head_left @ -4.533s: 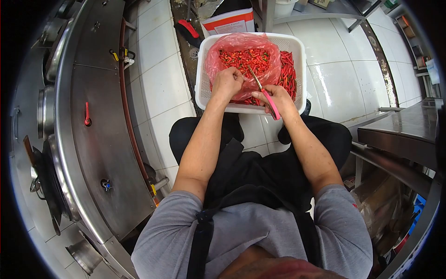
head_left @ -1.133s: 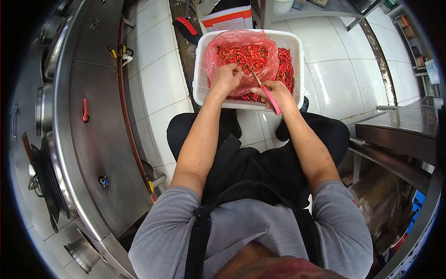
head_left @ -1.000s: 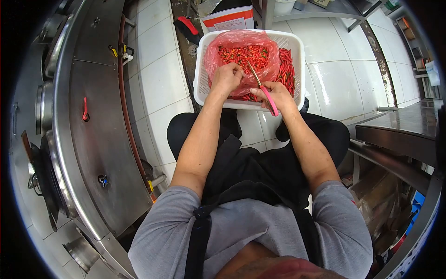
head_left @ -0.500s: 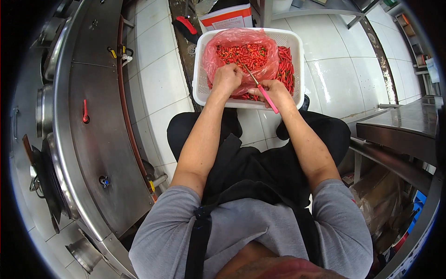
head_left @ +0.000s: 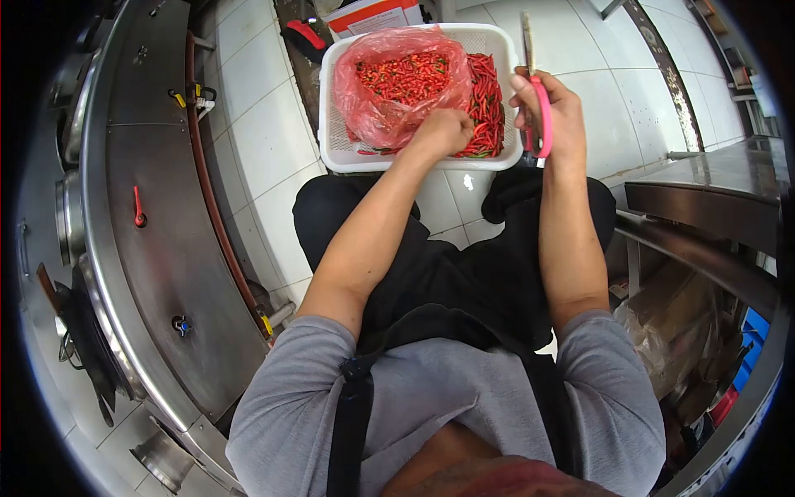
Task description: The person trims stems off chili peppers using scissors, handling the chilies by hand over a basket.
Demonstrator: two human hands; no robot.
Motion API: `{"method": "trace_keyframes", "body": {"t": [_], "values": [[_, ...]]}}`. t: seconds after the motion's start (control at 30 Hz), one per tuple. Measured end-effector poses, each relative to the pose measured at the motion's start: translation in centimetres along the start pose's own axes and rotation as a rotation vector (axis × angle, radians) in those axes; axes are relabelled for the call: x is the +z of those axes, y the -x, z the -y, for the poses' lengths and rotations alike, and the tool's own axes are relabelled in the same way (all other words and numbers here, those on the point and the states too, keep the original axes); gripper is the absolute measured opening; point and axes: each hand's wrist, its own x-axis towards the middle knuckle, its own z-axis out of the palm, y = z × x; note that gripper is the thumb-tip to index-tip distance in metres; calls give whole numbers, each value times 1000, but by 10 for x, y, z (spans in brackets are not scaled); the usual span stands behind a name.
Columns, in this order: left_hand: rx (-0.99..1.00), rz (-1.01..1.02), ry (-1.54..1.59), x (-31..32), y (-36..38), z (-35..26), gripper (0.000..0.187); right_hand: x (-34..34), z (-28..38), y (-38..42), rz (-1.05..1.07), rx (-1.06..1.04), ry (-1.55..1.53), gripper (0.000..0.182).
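A white perforated plastic basket (head_left: 330, 132) holds a pink translucent plastic bag (head_left: 352, 87). Cut red chili pieces (head_left: 402, 79) fill the bag. Whole red chilies (head_left: 489, 103), with a few green ones, lie beside it along the basket's right side. My left hand (head_left: 445, 132) is closed at the left edge of the whole chilies, in front of the bag; what its fingers pinch is hidden. To the right of the basket, my right hand (head_left: 563, 116) grips pink-handled scissors (head_left: 543, 116), their blades pointing up and away from me.
A steel counter (head_left: 149, 240) with a red lever and valves runs along my left. At right stands a steel table (head_left: 704, 190) with a lower rail. An orange-and-white printed package (head_left: 377, 18) sits behind the basket, near a black-and-red object (head_left: 305, 37). White tiles cover the floor.
My right hand has lifted the scissors away from the bag, to the right and turned upright. My left hand has moved from the bag's opening down and right to the whole chilies.
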Motion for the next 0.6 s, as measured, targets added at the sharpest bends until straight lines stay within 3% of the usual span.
{"method": "trace_keyframes", "body": {"t": [0.07, 0.17, 0.27, 0.3, 0.47, 0.6], "values": [[-74, 146, -284, 31, -12, 7, 19, 0, -6, -1, 48, 29, 52, 35], [-165, 161, -287, 66, -24, 28, 18, 0, -16, -1, 46, 19, 133, 40], [-110, 169, -297, 73, -29, 30, 16, 0, -14, 0, 43, 33, 149, 51], [-63, 147, -277, 70, -26, 28, 16, 0, -13, -1, 51, 31, 152, 59], [-73, 107, -138, 22, -13, 2, 18, 4, -9, 2, 65, 18, 156, 55], [-86, -94, -23, -30, 3, 1, 21, 20, -28, 3, 187, 36, -144, 44]]}}
